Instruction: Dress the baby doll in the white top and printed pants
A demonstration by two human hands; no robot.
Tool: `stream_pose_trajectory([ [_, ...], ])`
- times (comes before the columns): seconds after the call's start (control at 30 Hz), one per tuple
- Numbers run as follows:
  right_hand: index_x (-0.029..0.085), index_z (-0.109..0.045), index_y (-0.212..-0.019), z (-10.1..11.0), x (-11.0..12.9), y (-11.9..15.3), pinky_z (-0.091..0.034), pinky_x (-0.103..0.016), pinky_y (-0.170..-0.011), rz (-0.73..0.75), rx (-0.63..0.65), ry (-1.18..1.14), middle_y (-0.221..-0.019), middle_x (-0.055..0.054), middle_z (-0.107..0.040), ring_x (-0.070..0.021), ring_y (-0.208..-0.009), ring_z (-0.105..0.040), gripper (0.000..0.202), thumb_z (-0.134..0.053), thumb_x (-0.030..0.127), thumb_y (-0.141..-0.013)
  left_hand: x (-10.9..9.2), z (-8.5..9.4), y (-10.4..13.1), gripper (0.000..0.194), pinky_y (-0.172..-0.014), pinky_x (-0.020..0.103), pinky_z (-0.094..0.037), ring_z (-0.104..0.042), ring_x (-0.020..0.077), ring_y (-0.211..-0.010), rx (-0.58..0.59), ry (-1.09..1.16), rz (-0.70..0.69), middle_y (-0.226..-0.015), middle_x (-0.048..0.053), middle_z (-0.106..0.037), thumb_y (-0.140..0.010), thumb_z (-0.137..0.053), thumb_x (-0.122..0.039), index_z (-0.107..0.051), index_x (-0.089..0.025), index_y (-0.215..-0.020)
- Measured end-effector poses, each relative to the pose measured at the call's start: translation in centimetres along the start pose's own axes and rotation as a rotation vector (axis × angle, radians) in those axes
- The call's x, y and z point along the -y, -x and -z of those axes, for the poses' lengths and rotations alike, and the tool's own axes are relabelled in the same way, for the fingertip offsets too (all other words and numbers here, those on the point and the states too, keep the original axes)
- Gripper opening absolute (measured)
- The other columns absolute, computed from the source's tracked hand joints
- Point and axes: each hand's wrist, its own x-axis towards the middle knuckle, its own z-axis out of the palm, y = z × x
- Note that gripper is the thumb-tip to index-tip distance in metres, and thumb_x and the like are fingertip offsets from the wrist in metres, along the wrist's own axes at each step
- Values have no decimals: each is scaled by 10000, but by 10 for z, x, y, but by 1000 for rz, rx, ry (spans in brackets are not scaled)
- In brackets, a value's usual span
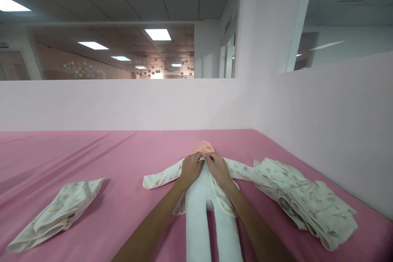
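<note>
A baby doll (204, 146) lies on its back on the pink sheet, its head away from me. Its body and legs are white. A white patterned baby top (166, 175) covers its arms, which stretch out to both sides, and the top's front lies open over the body. At the doll's neck my left hand (193, 168) is closed with its fingertips pinched on a thin white tie. Right beside it, my right hand (217, 167) is also closed in a pinch at the neckline, the fingertips of both hands nearly touching. What my right fingertips hold is too small to make out.
A folded patterned cloth (58, 213) lies at the left on the pink sheet (129, 213). Folded patterned baby clothes (310, 196) are heaped at the right, against the doll's sleeve. White walls (123, 104) with windows border the far and right sides.
</note>
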Motion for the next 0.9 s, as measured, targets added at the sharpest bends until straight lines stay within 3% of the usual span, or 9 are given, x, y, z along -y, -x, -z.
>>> stream_pose_trajectory([
  [0.3, 182, -627, -735, 0, 0, -1, -410, -272, -695, -4, 10, -77, -762, -10, -660, -173, -758, -584, 253, -491, 376, -824, -3, 1, 1, 198, -711, 286, -395, -646, 229, -915, -10, -40, 91, -970, 29, -717, -900, -468, -242, -585, -228, -1060],
  [0.43, 181, -627, -753, -1, -1, 0, -398, -267, -652, -37, -17, -102, -740, -7, -651, -170, -721, -569, 279, -480, 404, -833, -3, 1, 1, 270, -774, 298, -410, -641, 232, -983, 1, -45, 59, -1045, 21, -713, -903, -458, -223, -574, -254, -1145],
  [0.6, 183, -633, -823, 1, 2, 2, -405, -284, -689, -98, -78, -67, -774, -21, -674, -186, -753, -589, 251, -455, 360, -836, -6, 4, 1, 239, -795, 296, -414, -635, 225, -1001, 13, -62, 78, -1051, 4, -712, -908, -445, -229, -607, -262, -1080],
  [0.77, 181, -640, -835, 13, 9, 14, -408, -324, -816, -78, -38, 77, -926, -67, -684, -232, -913, -595, 225, -524, 370, -796, -6, 28, 9, 282, -768, 300, -402, -618, 238, -1010, 108, -196, 111, -1066, 41, -693, -867, -463, -220, -569, -236, -1128],
  [0.9, 144, -629, -1044, 23, 14, 35, -379, -357, -898, -24, -19, 362, -1071, -119, -649, -271, -1036, -553, 333, -553, 276, -748, -3, 52, 25, 123, -632, 275, -346, -606, 202, -809, 181, -205, 105, -860, 20, -674, -843, -454, -267, -559, -211, -813],
])
